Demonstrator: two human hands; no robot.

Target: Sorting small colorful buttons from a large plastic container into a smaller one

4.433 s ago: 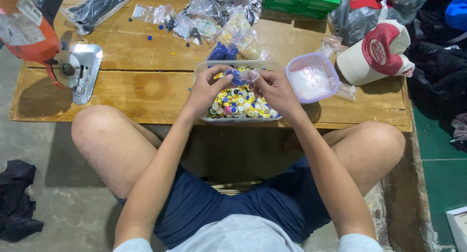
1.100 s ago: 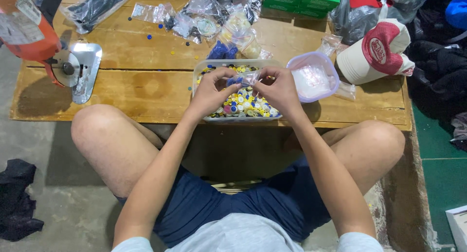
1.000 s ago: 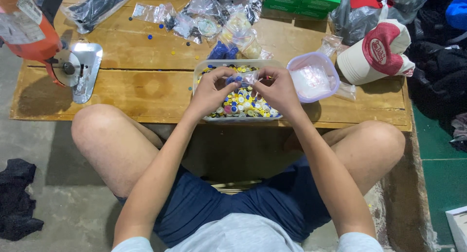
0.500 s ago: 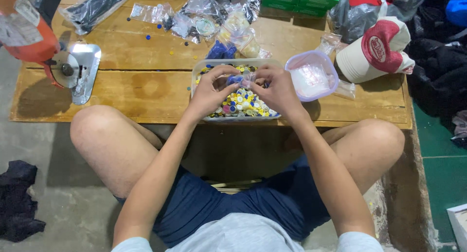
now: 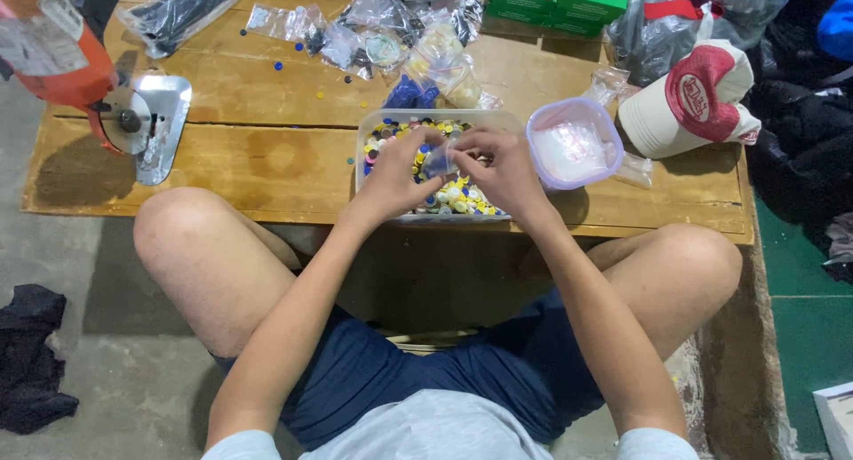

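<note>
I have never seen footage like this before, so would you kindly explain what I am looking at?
One camera worn on the person's head looks down at their knees and bare hands. The left hand and right hand meet over a clear tub of small coloured pieces on a low wooden table, pinching a small clear item between them; what it is cannot be told. Beside it sit a lidded container, a cap, plastic bags and an orange cutting tool.

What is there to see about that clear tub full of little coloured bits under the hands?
The clear rectangular plastic tub sits flat near the front edge of the wooden table, beside a purple-rimmed container. It holds small round pieces in yellow, blue, white and pink. Both hands, left hand and right hand, hover over it, hiding its middle.
</note>
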